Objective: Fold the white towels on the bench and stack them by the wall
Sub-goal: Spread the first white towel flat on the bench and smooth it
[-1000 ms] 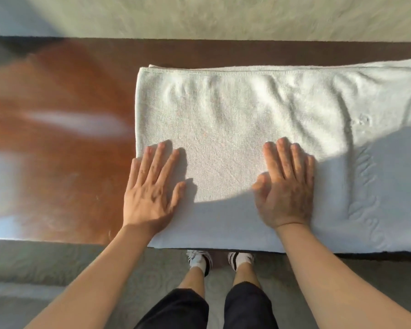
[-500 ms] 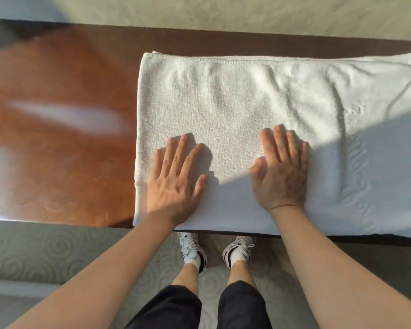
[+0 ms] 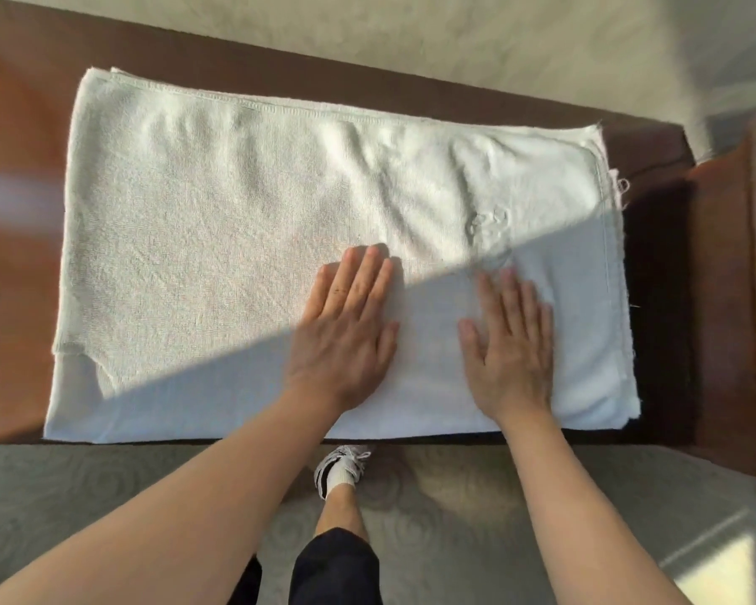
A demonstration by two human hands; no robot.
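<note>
1. Head cam: both hands have slid rightward along the towel [image 3: 280, 238] since a second ago. The left hand [image 3: 345, 338] was at the towel's left edge and now sits past the middle, and the right hand [image 3: 513, 342] is now near the right end.
2. Grip state: neither hand has a grip on anything. Both lie flat with fingers straight, palms pressing the cloth.
3. Towel itself is spread lengthwise on the dark wooden counter [image 3: 14, 98], folded at least once, since layered edges show at the far-left corner and right end. Near edge lines up with the counter's front.
4. My read: this is a smoothing pass, pushing wrinkles toward the right end. Some creases remain around the embossed logo [image 3: 487, 222].
5. So probably the next fold comes soon; stacking by the wall isn't done yet.
</note>
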